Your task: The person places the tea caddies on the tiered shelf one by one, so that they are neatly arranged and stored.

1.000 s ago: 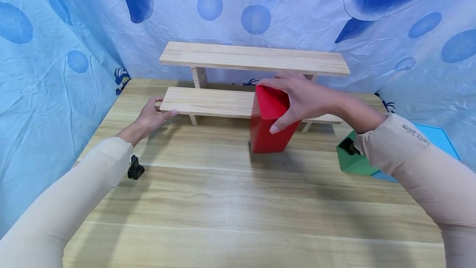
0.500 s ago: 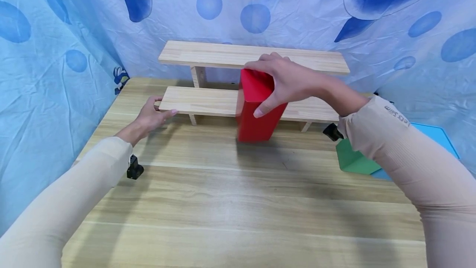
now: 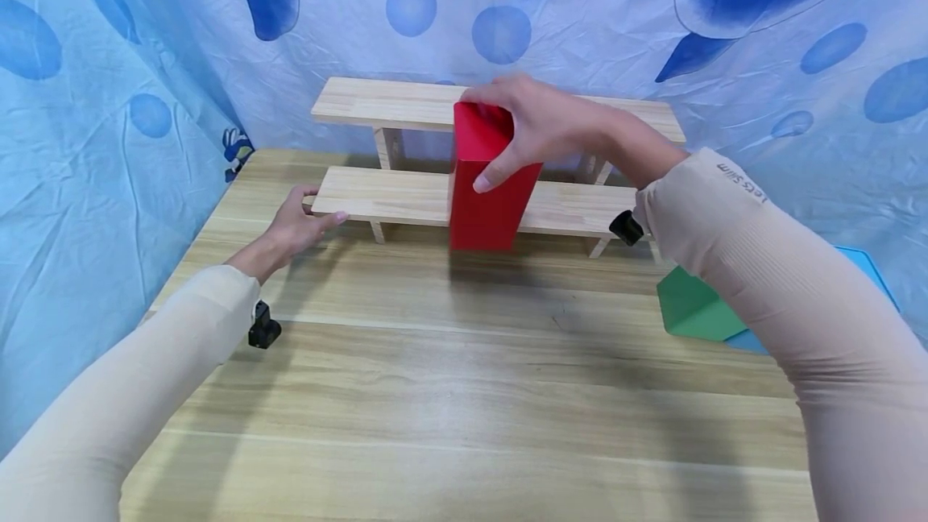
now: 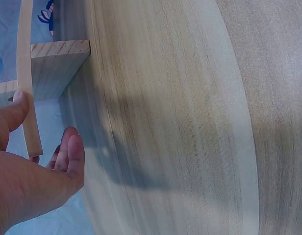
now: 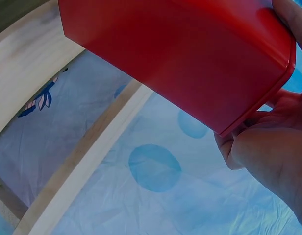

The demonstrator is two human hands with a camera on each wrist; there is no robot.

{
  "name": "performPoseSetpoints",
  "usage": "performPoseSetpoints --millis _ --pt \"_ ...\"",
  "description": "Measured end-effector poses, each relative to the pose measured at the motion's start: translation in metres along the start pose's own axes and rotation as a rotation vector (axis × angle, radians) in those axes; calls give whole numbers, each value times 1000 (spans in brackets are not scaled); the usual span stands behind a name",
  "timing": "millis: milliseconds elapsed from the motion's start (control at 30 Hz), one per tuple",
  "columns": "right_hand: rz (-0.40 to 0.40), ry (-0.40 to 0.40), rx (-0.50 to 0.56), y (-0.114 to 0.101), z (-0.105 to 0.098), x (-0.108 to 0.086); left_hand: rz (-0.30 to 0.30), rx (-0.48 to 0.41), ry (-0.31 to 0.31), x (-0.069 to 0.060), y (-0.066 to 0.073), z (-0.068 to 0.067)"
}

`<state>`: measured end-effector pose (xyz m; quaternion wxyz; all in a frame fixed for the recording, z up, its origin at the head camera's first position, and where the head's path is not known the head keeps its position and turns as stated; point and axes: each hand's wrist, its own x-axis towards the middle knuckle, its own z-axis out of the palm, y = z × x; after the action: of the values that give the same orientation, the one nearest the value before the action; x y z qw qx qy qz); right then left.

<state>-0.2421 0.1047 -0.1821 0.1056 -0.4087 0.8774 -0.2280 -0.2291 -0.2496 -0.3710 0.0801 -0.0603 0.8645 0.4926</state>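
Red box [image 3: 487,208] is held at its top end by the right grip [image 3: 540,119]: thumb laid on the front face, fingers over the far side, spread about as wide as the box. Box body is hung below that grip, overlapping the lower shelf board [image 3: 384,193] from the head view; whether the two touch can't be told. Board's left end is held by the left grip [image 3: 292,225], drawn in round it, thumb on the front edge, the other fingers mostly loose. Upper shelf board [image 3: 391,101] is partly covered by the right grip. Main risk, as judged: box foot could be snagged on the lower board's front edge if carried too low, and the board could then be shoved back or tipped. Second: box is pinched at the top only, so a knock low down would be levered into a swing; smooth-looking faces could be let slip. Third: if the left grip is slackened, that end is left unsteadied. Black wrist camera [image 3: 627,227], right of and below the right grip, could be bumped on the board. Green piece [image 3: 692,308] is well apart, farther right.
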Motion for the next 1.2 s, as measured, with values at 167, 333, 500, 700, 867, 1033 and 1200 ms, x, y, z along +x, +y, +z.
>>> performPoseSetpoints --millis 167,333,500,700,867,1033,1200 --pt "6 5 25 0 -4 13 6 3 0 0 -1 0" --pt "19 17 46 -1 -7 25 3 7 1 0 -1 0" --pt "73 21 31 -3 -7 40 -5 1 4 1 -2 0" --pt "92 19 33 -9 -4 59 7 -7 -3 2 -3 1" --pt "105 10 1 -15 -2 72 12 2 -1 2 -3 2" --pt "137 4 -21 -20 0 84 15 -6 2 1 -2 2" --pt "160 7 -38 -23 3 95 21 12 6 -1 1 2"
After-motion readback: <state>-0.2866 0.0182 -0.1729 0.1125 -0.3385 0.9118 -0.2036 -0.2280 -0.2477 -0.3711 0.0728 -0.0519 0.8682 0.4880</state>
